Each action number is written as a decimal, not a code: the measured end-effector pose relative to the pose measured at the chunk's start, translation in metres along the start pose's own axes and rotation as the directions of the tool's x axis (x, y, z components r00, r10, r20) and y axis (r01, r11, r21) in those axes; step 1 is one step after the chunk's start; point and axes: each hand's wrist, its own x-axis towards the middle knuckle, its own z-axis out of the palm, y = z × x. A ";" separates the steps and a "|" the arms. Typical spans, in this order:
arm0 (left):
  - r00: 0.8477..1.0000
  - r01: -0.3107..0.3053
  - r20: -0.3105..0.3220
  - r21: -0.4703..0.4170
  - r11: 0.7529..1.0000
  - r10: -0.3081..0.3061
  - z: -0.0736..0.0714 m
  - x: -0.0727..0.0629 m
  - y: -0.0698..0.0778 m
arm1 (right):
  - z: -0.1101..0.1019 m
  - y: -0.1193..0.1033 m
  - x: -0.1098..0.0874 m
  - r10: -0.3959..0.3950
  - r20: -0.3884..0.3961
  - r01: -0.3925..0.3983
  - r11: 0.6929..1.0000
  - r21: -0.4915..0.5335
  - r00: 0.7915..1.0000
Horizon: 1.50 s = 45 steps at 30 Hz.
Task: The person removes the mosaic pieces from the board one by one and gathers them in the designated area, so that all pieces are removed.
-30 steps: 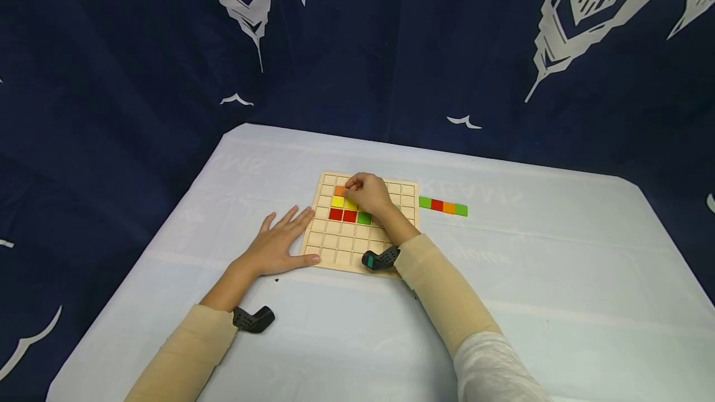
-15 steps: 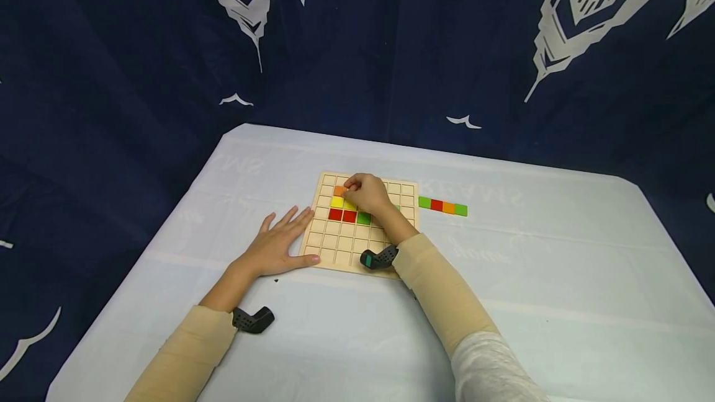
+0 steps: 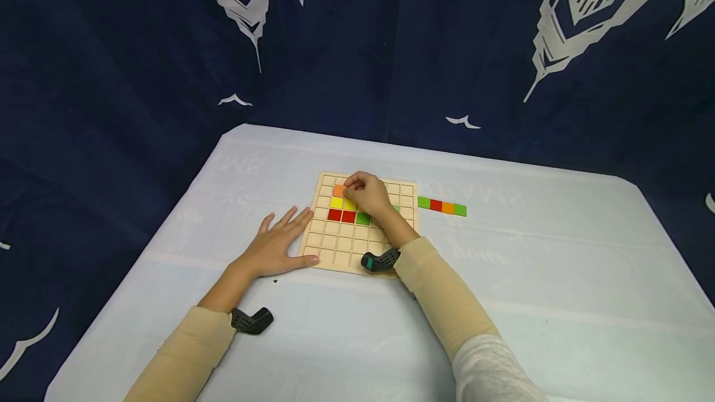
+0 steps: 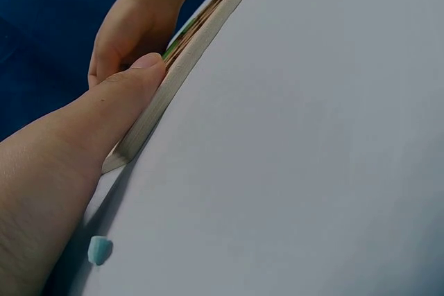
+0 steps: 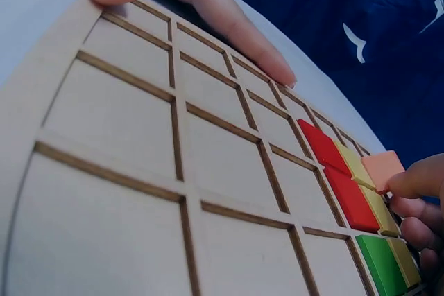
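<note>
A square wooden grid board (image 3: 344,244) lies on the table. My left hand (image 3: 276,247) is spread flat along its left side, thumb (image 4: 142,74) resting on the near corner. Over the board's far part, my right hand (image 3: 370,196) pinches an orange tile (image 5: 383,169), which sits raised and slightly tilted above the grid in the right wrist view. Just nearer are yellow tiles (image 3: 337,203) in their cells, then two red tiles (image 3: 341,215) beside a green tile (image 3: 363,218). The right hand and wrist hide some cells behind them.
To the right of the board, a short row of green, red (image 3: 436,205), orange and green tiles lies on the white-covered table (image 3: 536,278). A small bluish lump (image 4: 100,249) lies near the left hand. A dark blue patterned curtain (image 3: 357,67) hangs behind the table.
</note>
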 end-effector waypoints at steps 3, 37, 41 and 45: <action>1.000 -0.001 -0.002 -0.004 1.000 0.001 0.000 0.000 0.000 | 0.000 0.001 0.000 -0.002 -0.007 0.002 1.000 0.029 1.000; 1.000 0.007 -0.001 -0.002 1.000 -0.007 0.000 0.000 0.001 | -0.049 0.010 -0.026 0.011 -0.055 -0.005 0.994 0.111 0.998; 1.000 0.003 -0.002 -0.002 1.000 -0.003 -0.001 0.000 0.001 | -0.055 0.010 -0.030 0.027 -0.065 -0.021 0.995 0.094 0.998; 1.000 0.003 -0.001 0.001 1.000 -0.003 0.000 0.000 0.000 | -0.060 0.011 -0.034 0.028 -0.072 -0.023 0.997 0.069 0.997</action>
